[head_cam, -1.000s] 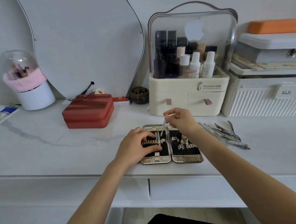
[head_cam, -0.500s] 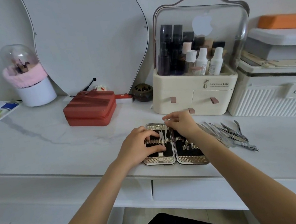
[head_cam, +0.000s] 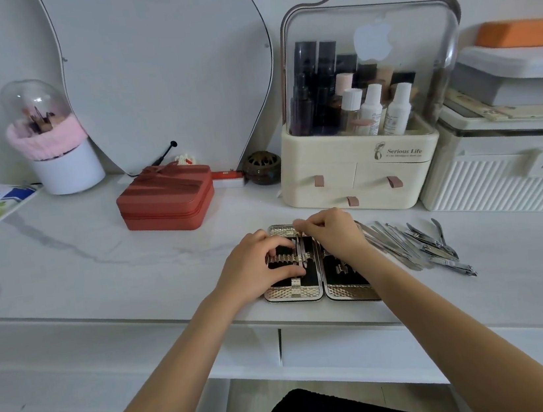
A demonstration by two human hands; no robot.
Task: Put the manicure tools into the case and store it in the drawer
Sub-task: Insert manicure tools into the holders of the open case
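Note:
A silver manicure case (head_cam: 312, 293) lies open flat near the desk's front edge, its black lining showing metal holder strips. My left hand (head_cam: 254, 270) rests on the case's left half, fingers curled onto the holder strip. My right hand (head_cam: 332, 232) hovers over the case's top middle and pinches the upper end of a thin metal tool (head_cam: 301, 250) that lies down the left half. A pile of several loose steel manicure tools (head_cam: 417, 247) lies on the desk just right of the case. Two shut desk drawers (head_cam: 350, 344) sit below the edge.
A red zip case (head_cam: 165, 197) stands to the back left. A cream cosmetics organiser (head_cam: 361, 166) stands right behind the manicure case, a white ribbed box (head_cam: 501, 175) to its right. A mirror (head_cam: 158, 65) leans on the wall, a brush holder (head_cam: 64, 164) far left.
My right hand has come down from above the case to its top middle, lowering the thin tool onto the left half. My left hand stayed on the case.

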